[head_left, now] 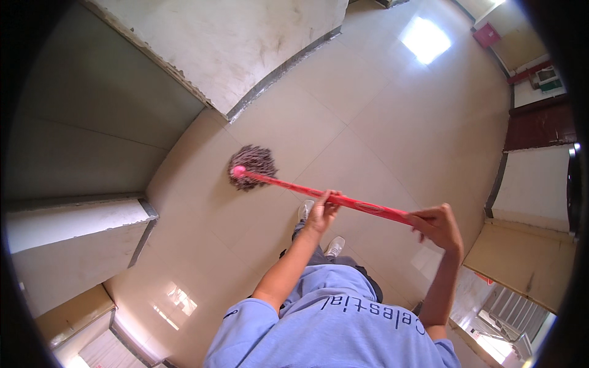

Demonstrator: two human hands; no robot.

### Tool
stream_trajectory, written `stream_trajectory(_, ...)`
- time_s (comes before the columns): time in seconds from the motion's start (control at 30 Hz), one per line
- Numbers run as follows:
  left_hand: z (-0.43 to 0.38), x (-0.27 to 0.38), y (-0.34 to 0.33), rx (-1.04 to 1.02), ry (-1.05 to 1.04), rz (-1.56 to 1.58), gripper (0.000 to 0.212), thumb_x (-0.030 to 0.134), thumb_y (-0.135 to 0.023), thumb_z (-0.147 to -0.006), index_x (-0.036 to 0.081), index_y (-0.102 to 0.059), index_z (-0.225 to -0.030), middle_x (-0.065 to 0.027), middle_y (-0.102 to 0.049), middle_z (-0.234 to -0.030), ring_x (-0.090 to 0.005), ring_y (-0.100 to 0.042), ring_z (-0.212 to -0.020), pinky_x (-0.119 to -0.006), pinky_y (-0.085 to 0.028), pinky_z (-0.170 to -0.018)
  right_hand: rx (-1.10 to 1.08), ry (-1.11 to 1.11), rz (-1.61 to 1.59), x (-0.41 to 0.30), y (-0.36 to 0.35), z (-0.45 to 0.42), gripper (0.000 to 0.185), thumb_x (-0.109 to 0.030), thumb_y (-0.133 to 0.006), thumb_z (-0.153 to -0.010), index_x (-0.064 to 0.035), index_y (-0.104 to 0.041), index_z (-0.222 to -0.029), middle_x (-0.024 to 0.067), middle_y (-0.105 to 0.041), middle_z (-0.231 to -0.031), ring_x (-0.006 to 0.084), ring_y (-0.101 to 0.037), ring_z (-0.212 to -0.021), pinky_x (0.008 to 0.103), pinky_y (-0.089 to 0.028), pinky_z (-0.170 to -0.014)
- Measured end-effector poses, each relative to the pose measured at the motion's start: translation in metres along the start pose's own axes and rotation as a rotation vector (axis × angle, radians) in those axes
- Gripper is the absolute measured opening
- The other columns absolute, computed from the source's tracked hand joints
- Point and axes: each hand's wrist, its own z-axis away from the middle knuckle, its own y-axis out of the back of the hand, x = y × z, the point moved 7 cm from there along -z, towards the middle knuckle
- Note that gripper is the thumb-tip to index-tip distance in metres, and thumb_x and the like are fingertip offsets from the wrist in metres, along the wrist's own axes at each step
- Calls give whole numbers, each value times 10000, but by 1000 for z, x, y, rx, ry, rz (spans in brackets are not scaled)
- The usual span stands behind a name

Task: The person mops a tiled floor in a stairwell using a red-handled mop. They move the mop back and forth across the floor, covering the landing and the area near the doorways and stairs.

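A string mop lies across the view, with a red handle (368, 208) and a pink socket (239, 171) at its lower end. Its grey-brown strand head (256, 164) rests on the tiled floor, left of centre, and looks slightly blurred. Around the middle of the handle is my left hand (324, 212), its fingers curled on it. My right hand (435, 223) grips the handle's upper end at the right, and hides the tip. The handle slants down from my right hand to the mop head.
Glossy beige floor tiles (340, 152) reflect light. A scuffed white wall corner (225, 103) stands near the mop head, beside a grey door panel (101, 115). My shoes (335, 246) are below the handle. A dark red door or panel (538, 124) and a stair railing (501, 329) are at the right.
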Motion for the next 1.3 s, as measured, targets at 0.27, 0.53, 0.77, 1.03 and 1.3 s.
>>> stream_trajectory(0.27, -5, 172, 125, 364, -252, -222, 92, 131, -452, -734, 44, -476, -714, -57, -516, -707, -178, -511, -700, -302, -444, -608, -383, -71, -27, 0, -160, -106, 235, -151, -422, -743, -119, -505, -961, 57, -533, -581, 90, -490, -446, 228, -419, -428)
stream_trajectory(0.53, -37, 164, 128, 390, 11, -357, 95, 38, -436, -673, -49, -463, -648, -144, -513, -698, -252, -519, -679, -319, -455, -624, -238, 140, 170, 10, -148, -109, 236, -154, -432, -709, -105, -510, -927, 152, -527, -699, 290, -509, -603, 337, -403, -560)
stream_trajectory(0.77, -99, 46, -19, 226, 184, -463, 96, 10, -443, -672, -70, -448, -726, -157, -501, -735, -232, -515, -678, -317, -472, -587, 140, -116, 152, 0, 3, -68, 205, -135, -455, -695, -61, -549, -862, 86, -488, -522, 126, -437, -448, 237, -363, -457)
stream_trajectory(1.03, -180, -5, -135, -135, 298, -567, 117, 109, -408, -730, 3, -448, -702, -85, -494, -675, -167, -514, -638, -269, -459, -603, 523, -131, 247, -21, 47, -51, 195, -118, -470, -718, -55, -543, -887, 42, -483, -511, 68, -411, -406, 200, -351, -401)
stream_trajectory(1.3, -293, -43, -191, -95, 193, -401, 109, 109, -434, -713, 4, -457, -689, -61, -481, -595, -175, -499, -566, -284, -453, -529, 889, 132, 370, -37, 96, -120, 172, -125, -510, -693, -44, -556, -837, 101, -520, -509, 114, -512, -452, 225, -389, -450)
